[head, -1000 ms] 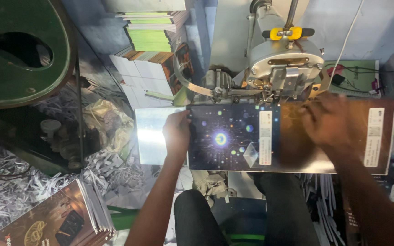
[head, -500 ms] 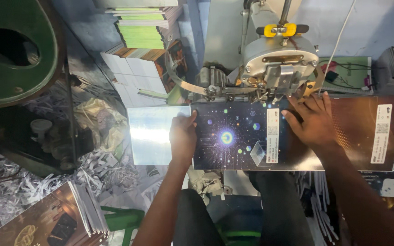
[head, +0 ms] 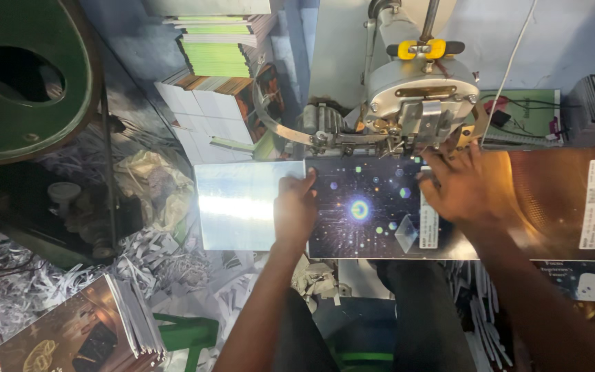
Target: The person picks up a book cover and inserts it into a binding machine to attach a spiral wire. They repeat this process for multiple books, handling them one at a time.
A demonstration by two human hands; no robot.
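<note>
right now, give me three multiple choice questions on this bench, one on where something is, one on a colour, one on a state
1. Where does the left hand rest?
A. on the left edge of the dark starry cover
B. on the green wheel
C. on the shredded paper

2. What colour is the knob on top of the grey machine head?
A. red
B. yellow
C. white

3. How does the right hand lie?
A. clenched in a fist in the air
B. flat with fingers spread on the cover, just below the machine head
C. gripping a cable

Answers:
1. A, its fingers lie where the dark cover meets the shiny plate.
2. B, the part on the shaft is bright yellow.
3. B, the palm presses down and the fingers point toward the machine.
</note>
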